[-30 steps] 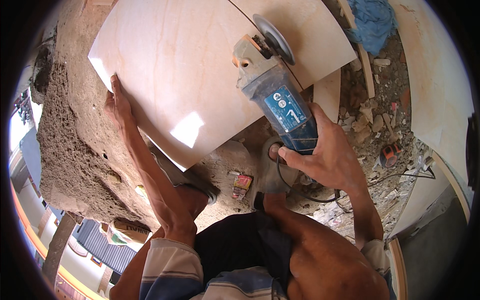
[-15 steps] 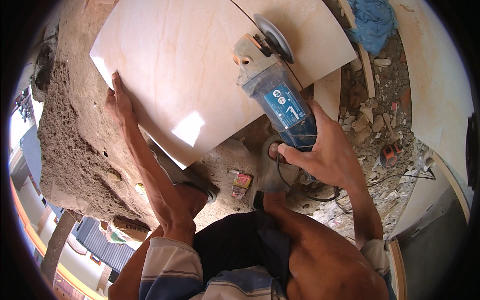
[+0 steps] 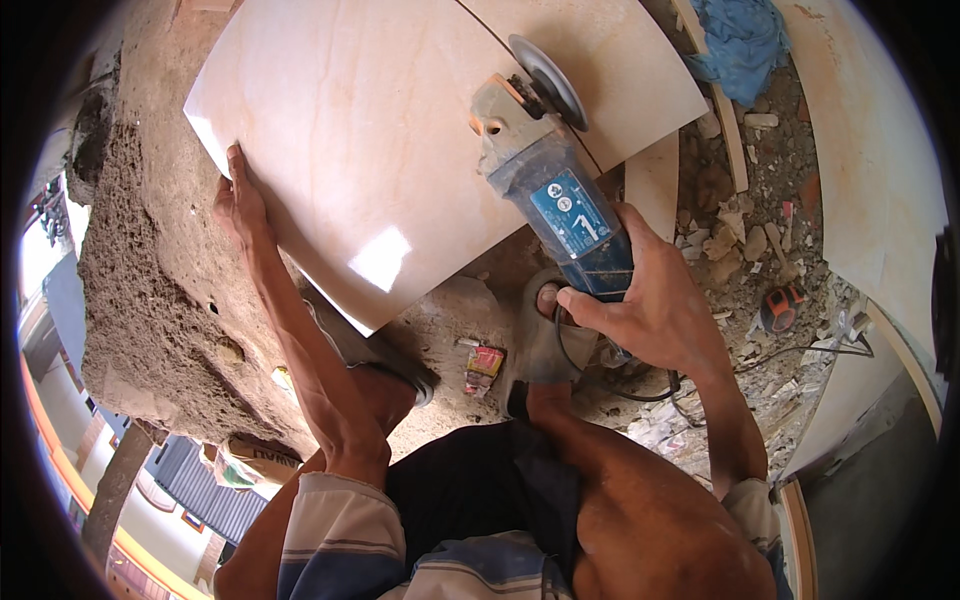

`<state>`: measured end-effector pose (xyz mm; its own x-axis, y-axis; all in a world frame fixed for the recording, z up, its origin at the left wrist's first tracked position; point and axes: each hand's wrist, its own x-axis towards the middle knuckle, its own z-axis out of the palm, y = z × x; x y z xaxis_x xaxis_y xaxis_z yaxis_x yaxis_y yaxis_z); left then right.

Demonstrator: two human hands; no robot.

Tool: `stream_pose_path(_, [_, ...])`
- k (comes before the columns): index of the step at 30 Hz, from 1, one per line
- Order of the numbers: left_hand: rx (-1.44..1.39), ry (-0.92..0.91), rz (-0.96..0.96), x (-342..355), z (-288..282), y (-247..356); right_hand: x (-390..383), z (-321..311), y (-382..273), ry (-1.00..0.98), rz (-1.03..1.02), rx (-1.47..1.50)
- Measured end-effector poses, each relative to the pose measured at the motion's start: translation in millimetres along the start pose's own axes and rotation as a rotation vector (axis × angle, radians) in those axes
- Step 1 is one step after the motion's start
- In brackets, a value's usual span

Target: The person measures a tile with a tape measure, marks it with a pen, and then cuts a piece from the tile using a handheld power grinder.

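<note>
A large glossy cream tile (image 3: 340, 140) lies before me, with a dark straight line across its right part. My left hand (image 3: 241, 205) grips the tile's left edge, thumb on top and the other fingers mostly hidden. In my right hand (image 3: 650, 300) is a blue angle grinder (image 3: 572, 215), held by the rear of its body. Its disc (image 3: 548, 82) stands tilted at the dark line; whether it touches the tile or spins, I cannot tell. A black cord (image 3: 640, 397) trails from the grinder to the right.
My sandalled feet flank a small red-and-yellow packet (image 3: 484, 370). To the right lie rubble (image 3: 725, 240), an orange-and-black tape measure (image 3: 781, 308), a wooden strip (image 3: 733, 140) and a blue cloth (image 3: 742, 45). Another cream tile (image 3: 870, 150) stands far right. Rough earth (image 3: 150, 270) drops off at left.
Almost nothing differs. The tile and the grinder sit a few pixels over in the picture, and both hands keep their hold.
</note>
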<state>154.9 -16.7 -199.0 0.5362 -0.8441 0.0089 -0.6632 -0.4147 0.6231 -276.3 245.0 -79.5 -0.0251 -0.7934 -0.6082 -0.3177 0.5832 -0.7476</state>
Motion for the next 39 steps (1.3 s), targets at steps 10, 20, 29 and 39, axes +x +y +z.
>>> stream_pose_path(10, [-0.050,-0.033,-0.028,4,0,-4,-6,-1,0,0.000,0.025,-0.020])
stream_pose_path(20, [-0.028,0.002,-0.017,13,3,-10,-13,-4,-2,-0.036,0.123,0.016])
stream_pose_path(29, [-0.055,-0.010,-0.040,14,3,-12,-23,-6,5,-0.035,0.065,0.055])
stream_pose_path(39, [-0.052,-0.010,0.024,11,4,-10,-40,-3,24,-0.006,0.073,0.077])
